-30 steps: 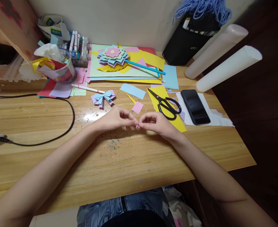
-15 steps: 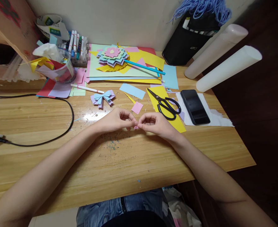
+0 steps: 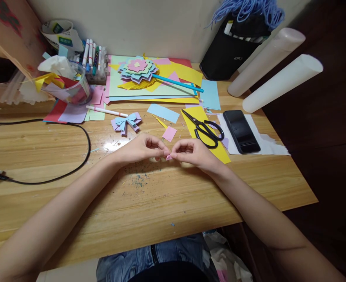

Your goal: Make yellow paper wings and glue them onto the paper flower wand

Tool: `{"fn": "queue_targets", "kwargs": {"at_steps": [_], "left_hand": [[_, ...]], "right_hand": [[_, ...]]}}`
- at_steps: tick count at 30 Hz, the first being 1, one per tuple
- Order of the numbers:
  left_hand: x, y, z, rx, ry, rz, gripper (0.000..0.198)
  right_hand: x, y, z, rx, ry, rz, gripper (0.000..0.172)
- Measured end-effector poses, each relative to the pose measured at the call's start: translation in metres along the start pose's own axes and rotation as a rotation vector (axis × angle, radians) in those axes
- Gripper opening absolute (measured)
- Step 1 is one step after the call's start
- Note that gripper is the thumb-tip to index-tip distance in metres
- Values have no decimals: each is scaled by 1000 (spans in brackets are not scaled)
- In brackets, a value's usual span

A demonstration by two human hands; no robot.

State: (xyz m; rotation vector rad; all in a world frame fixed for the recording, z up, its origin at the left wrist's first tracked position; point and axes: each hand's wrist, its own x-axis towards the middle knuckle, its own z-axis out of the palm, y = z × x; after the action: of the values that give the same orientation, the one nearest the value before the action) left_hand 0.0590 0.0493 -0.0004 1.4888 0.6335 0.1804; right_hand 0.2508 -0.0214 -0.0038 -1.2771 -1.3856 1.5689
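Observation:
Between my fingertips is a small folded piece of pink paper (image 3: 169, 157), mostly hidden by the fingers. My left hand (image 3: 146, 149) pinches it from the left, thumb against forefinger. From the right, my right hand (image 3: 192, 152) pinches the same piece, the two hands nearly touching. Just beyond them a pink paper square (image 3: 169, 134) lies flat on the desk. A blue and purple paper bow (image 3: 126, 123) rests past my left wrist. Black-handled scissors (image 3: 205, 131) lie on a yellow paper sheet (image 3: 216, 153) beyond my right hand.
A layered paper flower (image 3: 138, 69) on a blue stick lies on stacked coloured paper (image 3: 122, 94) at the back. A phone (image 3: 241, 131) sits at right, near two white tubes (image 3: 284, 83). A black cable (image 3: 89, 145) curves at left, below a scrap cup (image 3: 83, 88).
Both hands keep their pinch on the pink paper, and slightly more of it shows now. The whole view has shifted a little; the things on the desk lie as before.

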Motion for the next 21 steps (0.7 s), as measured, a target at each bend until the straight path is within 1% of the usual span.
{"fn": "queue_targets", "kwargs": {"at_steps": [6,11,16,21], "left_hand": [[0,1,1,-7,16,-10,14],[0,2,1,1,8,-19,13],[0,1,2,12,17,-30,12],[1,0,2,23,14,-25,13]], "right_hand": [[0,-2,1,-23,7,25,18],[-1,0,1,-10,-19,6,16],[-1,2,0,-31,-17,16,19],[-1,2,1,-23,-28,18,17]]}}
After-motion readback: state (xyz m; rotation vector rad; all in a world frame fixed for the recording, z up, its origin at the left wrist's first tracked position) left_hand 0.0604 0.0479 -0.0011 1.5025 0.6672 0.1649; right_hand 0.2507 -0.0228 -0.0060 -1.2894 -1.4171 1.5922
